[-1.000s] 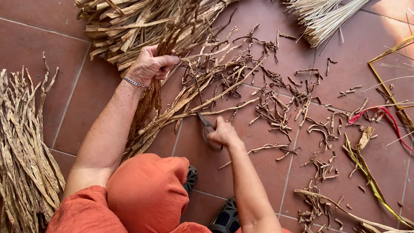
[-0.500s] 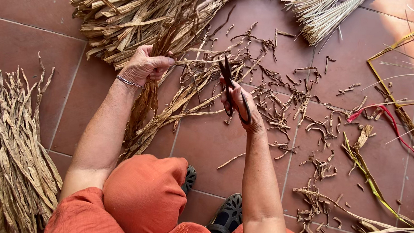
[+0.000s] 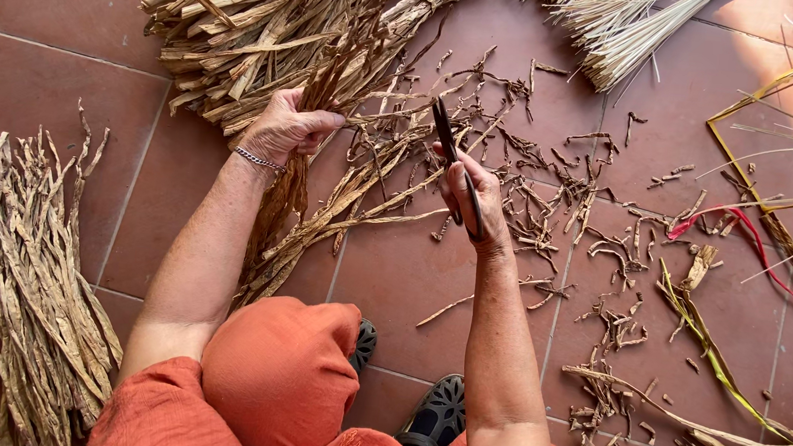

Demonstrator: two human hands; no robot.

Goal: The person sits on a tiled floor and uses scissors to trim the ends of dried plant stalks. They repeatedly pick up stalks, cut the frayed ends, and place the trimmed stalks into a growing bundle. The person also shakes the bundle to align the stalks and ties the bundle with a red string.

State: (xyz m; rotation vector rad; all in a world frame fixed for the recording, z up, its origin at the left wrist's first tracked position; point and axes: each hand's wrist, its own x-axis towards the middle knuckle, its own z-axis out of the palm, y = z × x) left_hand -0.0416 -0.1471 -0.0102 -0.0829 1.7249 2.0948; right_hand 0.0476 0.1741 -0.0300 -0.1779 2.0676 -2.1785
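My left hand (image 3: pixel 285 129), with a thin bracelet on the wrist, grips a bunch of dried brown leaf strips (image 3: pixel 306 215) that hangs down toward my orange-clad knee (image 3: pixel 278 371). My right hand (image 3: pixel 473 199) holds dark scissors (image 3: pixel 450 156), blades pointing up and away, just right of the bunch's splayed ends. Many short cut leaf scraps (image 3: pixel 552 198) litter the red floor tiles around the scissors.
A large heap of dried leaves (image 3: pixel 261 20) lies at the top. A tied bundle of strips (image 3: pixel 29 267) lies at the left. Pale straw stalks (image 3: pixel 624 23) sit top right, a yellow cane frame (image 3: pixel 787 133) and red cord (image 3: pixel 757 250) at the right. My dark shoes (image 3: pixel 432 417) are below.
My right hand has risen from near my knee with the scissors and moved up and right toward the splayed ends of the strips. My left hand keeps its grip on the bunch.
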